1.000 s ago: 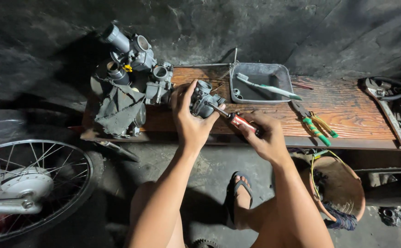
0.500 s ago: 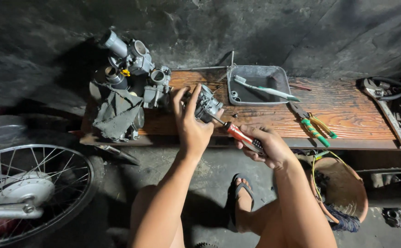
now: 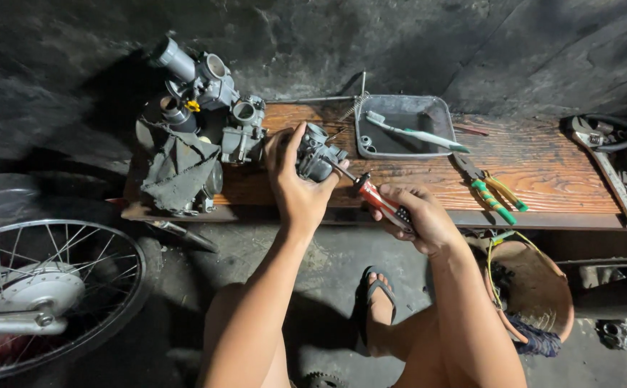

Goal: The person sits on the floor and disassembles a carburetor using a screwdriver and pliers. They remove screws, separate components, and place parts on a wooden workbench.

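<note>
Gripping a grey carburetor [image 3: 316,155], left hand [image 3: 295,188] fingers curl fully around it; right hand [image 3: 420,215] clenches a red-handled screwdriver [image 3: 371,196], tip touching the carburetor just beyond the left fingertips.

Both forearms were seen bare from elbow to wrist; no sleeves, gloves, watch or rings were worn. The left hand [image 3: 298,188] and right hand [image 3: 419,218] were left uncovered, with short nails. The legs were bare as well, knees showing at the lower edge. A dark flip-flop [image 3: 379,291] with a thong strap was worn on one foot.
</note>
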